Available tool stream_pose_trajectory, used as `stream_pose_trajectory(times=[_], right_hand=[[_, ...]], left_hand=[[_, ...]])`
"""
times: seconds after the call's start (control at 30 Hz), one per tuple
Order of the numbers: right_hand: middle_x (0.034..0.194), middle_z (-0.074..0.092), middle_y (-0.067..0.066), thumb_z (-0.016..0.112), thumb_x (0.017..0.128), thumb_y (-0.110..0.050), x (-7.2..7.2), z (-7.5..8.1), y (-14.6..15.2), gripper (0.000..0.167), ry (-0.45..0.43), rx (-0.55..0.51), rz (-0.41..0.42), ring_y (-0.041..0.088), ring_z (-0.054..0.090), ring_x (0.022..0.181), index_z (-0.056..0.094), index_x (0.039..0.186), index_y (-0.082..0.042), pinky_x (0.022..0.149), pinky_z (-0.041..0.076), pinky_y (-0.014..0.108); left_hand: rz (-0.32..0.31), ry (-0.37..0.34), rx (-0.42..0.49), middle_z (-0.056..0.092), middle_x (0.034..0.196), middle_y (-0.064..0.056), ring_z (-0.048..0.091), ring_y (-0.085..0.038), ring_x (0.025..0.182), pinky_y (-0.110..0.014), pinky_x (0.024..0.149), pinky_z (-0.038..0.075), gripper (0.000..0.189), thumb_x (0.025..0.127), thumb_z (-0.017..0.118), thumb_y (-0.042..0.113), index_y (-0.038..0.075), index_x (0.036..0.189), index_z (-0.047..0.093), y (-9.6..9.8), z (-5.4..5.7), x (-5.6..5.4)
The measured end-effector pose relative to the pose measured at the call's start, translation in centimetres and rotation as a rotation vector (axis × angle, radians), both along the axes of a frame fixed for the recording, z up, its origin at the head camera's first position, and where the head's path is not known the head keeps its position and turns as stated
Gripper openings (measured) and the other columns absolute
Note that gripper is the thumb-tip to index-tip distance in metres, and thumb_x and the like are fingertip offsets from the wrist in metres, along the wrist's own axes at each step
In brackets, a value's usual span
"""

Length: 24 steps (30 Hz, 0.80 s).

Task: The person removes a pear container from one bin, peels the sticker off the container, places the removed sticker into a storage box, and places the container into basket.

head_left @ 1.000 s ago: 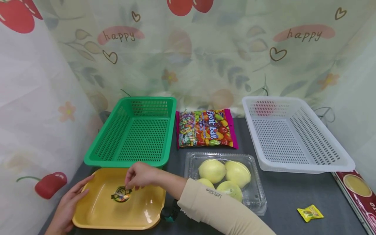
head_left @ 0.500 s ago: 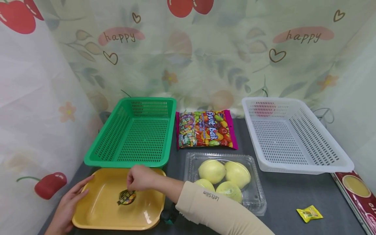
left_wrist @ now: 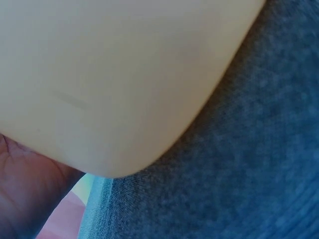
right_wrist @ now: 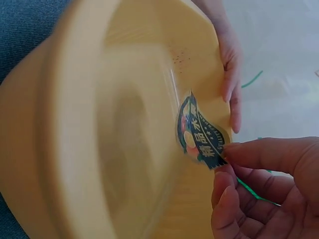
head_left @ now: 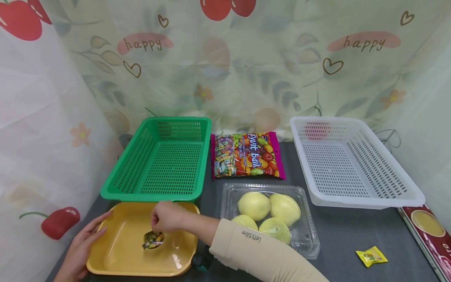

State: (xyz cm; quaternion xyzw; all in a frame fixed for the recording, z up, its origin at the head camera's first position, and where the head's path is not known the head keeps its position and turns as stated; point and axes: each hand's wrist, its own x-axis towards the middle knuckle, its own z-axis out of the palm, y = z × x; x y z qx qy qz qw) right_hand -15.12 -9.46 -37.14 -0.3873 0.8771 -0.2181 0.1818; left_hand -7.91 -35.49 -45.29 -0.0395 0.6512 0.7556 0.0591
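Note:
A yellow plastic basin (head_left: 123, 254) sits at the front left, its inside facing up. On its inner floor is a round dark fruit sticker (head_left: 153, 240), with one edge lifted in the right wrist view. My right hand (head_left: 169, 217) reaches into the basin; its thumb and index finger pinch the lifted edge of the sticker (right_wrist: 197, 132). My left hand (head_left: 82, 246) holds the basin's left rim, thumb at the lip and fingers along the outside. In the left wrist view the basin's wall (left_wrist: 124, 89) hides most of that hand.
Behind the basin stands a green basket (head_left: 165, 164). A Fruit balk candy bag (head_left: 248, 154), a clear box (head_left: 306, 231) of pale yellow fruit and a white basket (head_left: 338, 168) lie rightward. A yellow wrapped candy (head_left: 372, 256) and red box (head_left: 426, 235) are at far right.
My right hand has moved slightly right and closed its fingers on the sticker's edge. The sticker has shifted a little right and down with it. My left hand has stayed in place.

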Motion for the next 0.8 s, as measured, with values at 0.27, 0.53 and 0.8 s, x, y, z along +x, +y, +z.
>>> stream_pose_trajectory(times=[0.27,0.53,0.8], right_hand=[[0.067,0.055,-0.013,0.067,0.082,-0.014,0.28,-0.12,-0.23,0.013,0.04,0.074,-0.012,0.002,0.048,0.059,0.063,0.071,-0.021,0.053,0.037,0.013],[0.064,0.057,-0.011,0.065,0.084,-0.012,0.3,-0.12,-0.21,0.015,0.006,0.066,-0.009,0.003,0.05,0.056,0.065,0.07,-0.02,0.052,0.04,0.014],[0.064,0.058,-0.011,0.065,0.084,-0.012,0.1,-0.03,-0.1,0.013,0.008,0.043,0.038,0.001,0.048,0.054,0.068,0.073,-0.017,0.051,0.039,0.011]], left_hand=[[0.004,-0.022,0.012,0.058,0.117,0.029,0.056,0.01,0.102,-0.015,0.081,0.052,0.036,0.099,0.044,0.019,0.029,0.132,0.05,-0.04,0.1,0.03],[0.036,-0.084,-0.035,0.057,0.111,0.031,0.057,0.01,0.099,-0.015,0.08,0.052,0.036,0.097,0.048,0.024,0.03,0.133,0.049,0.01,0.36,-0.13],[0.05,-0.104,-0.06,0.056,0.11,0.032,0.055,0.013,0.099,-0.014,0.08,0.051,0.039,0.096,0.049,0.027,0.029,0.135,0.046,0.06,0.37,-0.19]])
